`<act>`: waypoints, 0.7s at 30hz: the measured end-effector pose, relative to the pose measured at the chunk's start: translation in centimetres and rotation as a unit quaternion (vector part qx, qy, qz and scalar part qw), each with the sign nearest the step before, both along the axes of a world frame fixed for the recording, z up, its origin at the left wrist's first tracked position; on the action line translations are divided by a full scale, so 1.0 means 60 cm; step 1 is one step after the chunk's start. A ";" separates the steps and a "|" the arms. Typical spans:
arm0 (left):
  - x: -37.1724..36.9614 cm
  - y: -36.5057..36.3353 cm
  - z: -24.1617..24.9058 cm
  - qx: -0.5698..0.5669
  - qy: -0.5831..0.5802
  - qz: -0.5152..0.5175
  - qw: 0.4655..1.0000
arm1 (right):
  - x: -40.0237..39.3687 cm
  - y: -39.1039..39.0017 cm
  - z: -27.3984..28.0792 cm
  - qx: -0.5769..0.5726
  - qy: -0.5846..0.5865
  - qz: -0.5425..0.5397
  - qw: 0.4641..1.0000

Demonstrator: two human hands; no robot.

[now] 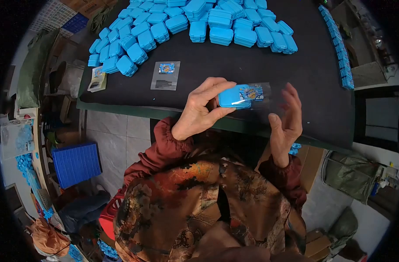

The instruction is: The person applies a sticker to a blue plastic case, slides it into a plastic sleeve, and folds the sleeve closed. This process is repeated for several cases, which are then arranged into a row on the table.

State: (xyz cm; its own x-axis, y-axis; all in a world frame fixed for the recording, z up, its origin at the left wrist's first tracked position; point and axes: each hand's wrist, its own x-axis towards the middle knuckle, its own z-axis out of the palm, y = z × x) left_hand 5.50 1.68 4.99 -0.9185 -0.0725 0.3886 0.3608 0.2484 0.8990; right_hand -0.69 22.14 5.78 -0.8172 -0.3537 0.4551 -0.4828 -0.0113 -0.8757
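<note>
My left hand (pixel 198 109) is closed round one end of a small light-blue plastic box (pixel 229 97), held just above the table's near edge. A clear plastic bag (pixel 266 91) with a colourful printed label covers the box's right part; how far the box sits inside is hard to tell. To the right of it, apart from the bag, my right hand (pixel 287 120) is raised with thumb and fingers spread, slightly blurred and holding nothing. On the dark table (pixel 208 61) lies another flat clear bag (pixel 165 76) with a similar printed label, left of my left hand.
Many blue boxes (pixel 221 32) are heaped along the table's far side. A stack of printed bags (pixel 97 79) lies at the left edge. A row of bagged blue boxes (pixel 338 46) lines the right edge. A blue crate (pixel 77 164) stands on the floor at left.
</note>
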 end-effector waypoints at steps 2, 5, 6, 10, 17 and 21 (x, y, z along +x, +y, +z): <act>-0.003 0.011 -0.002 0.016 0.004 0.026 1.000 | 0.006 -0.009 0.005 0.016 0.034 -0.092 0.995; -0.009 0.037 -0.003 0.004 0.037 0.074 0.997 | 0.019 -0.037 0.009 -0.155 -0.359 0.040 0.920; -0.007 0.047 0.000 -0.009 0.035 0.085 0.996 | 0.019 -0.047 0.006 -0.156 -0.358 0.039 0.920; -0.003 0.056 -0.004 0.014 0.032 0.067 0.997 | 0.019 -0.062 -0.003 -0.226 -0.388 0.037 0.892; -0.001 0.042 -0.009 0.017 0.027 0.065 0.997 | 0.020 -0.063 0.015 -0.203 -0.469 0.135 0.849; -0.010 0.024 0.004 -0.076 0.053 0.057 0.994 | 0.011 -0.065 0.015 -0.152 -0.464 0.148 0.860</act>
